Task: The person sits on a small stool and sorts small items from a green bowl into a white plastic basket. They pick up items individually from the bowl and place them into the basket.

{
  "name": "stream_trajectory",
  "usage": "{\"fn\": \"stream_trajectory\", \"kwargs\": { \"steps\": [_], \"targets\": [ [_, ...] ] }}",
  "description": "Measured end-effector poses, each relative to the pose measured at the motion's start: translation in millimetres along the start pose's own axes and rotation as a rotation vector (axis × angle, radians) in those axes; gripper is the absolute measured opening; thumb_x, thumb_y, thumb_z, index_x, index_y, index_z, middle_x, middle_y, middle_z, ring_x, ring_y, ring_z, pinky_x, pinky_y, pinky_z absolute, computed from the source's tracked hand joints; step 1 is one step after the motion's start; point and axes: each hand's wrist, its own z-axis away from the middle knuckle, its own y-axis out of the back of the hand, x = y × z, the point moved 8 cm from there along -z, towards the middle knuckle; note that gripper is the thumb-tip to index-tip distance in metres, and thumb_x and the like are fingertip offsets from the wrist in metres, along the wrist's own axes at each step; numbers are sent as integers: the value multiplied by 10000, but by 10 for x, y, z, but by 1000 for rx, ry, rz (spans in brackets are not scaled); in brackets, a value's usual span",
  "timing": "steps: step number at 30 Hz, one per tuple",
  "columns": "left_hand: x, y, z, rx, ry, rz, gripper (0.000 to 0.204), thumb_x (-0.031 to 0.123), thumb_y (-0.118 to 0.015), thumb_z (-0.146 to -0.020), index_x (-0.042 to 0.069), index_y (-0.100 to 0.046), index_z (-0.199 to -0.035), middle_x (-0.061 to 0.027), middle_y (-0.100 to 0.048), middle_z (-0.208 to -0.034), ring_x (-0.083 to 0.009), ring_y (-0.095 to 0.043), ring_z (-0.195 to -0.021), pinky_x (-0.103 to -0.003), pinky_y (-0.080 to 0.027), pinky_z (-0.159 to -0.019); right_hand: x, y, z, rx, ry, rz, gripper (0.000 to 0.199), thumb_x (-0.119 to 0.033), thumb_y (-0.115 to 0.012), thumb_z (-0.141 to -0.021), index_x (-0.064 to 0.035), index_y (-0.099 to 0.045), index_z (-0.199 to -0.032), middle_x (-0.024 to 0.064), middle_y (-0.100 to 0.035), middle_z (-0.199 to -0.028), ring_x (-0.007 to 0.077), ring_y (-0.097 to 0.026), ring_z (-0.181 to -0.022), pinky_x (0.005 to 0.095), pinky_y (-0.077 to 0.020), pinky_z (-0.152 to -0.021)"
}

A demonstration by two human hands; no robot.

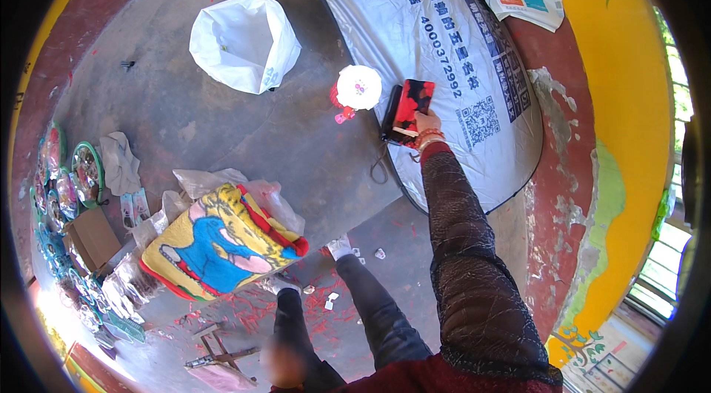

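My right hand [424, 125] reaches far forward in a dark patterned sleeve, with a beaded bracelet at the wrist. Its fingers are closed on the near edge of a red and black pouch [412, 100] and a thin pale strip beside it. The pouch lies at the edge of a large grey-white printed sheet [415, 8]. A round white item with pink and red parts [358, 87] sits just left of the pouch. A blurred patch [285, 363] by my left knee at the bottom could be my left hand, but I cannot tell.
An open white plastic bag [244, 41] stands on the concrete floor. A folded yellow blanket with a blue cartoon [222, 241] lies in clear wrap near my shoes. A cardboard box [92, 237], shiny round discs [67, 178], a grey cloth [118, 160] and a small wooden stool [218, 352] are at left.
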Motion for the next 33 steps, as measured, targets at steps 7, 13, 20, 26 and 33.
{"fn": "stream_trajectory", "kwargs": {
  "steps": [7, 13, 20, 26, 33],
  "targets": [
    [23, -55, 125, -87, -37, 88, 323, 248, -382, -915, 12, -555, -1053, -163, -552, -1052, -332, -526, -972, -470, -431, -825, 388, 691, 29, -121, -115, -256, 418, -264, -644, -774, -14, -585, -1103, 100, -645, -1004, 242, -616, -913, 337, -471, -797],
    [-40, 57, 235, -370, 51, 355, 309, 248, -408, -898, 26, -558, -1051, -158, -549, -1074, -335, -514, -1004, -473, -421, -845, 405, 953, 439, 171, -389, -51, 508, -262, -530, -812, -1, -414, -1233, 259, -551, -1123, 382, -553, -1020, 389, -422, -881],
    [-47, 590, 0, -395, 132, 411, 287, 242, -472, -843, 59, -573, -1039, -146, -548, -1122, -338, -479, -1090, -476, -389, -898, 1047, 327, 2315, -396, -183, 420, 463, -271, -496, -827, -21, -474, -1216, 277, -486, -1207, 379, -476, -1129, 424, -407, -919],
    [-219, 256, 232, -254, 138, 434, 279, 241, -492, -783, 72, -590, -983, -142, -553, -1129, -342, -421, -1165, -475, -367, -928, 915, 405, 5713, -964, 793, 952, 354, -281, -416, -884, -32, -536, -1105, 160, -557, -990, 349, -523, -984, 518, -426, -836],
    [-312, 526, 454, -367, 99, 471, 304, 280, -507, -766, 79, -600, -975, -133, -533, -1093, -305, -412, -1152, -442, -404, -882, 570, 406, 6306, -443, 1333, 881, 348, -349, -424, -877, -94, -575, -1058, 125, -587, -1026, 342, -559, -960, 460, -456, -785]
  ]
}}
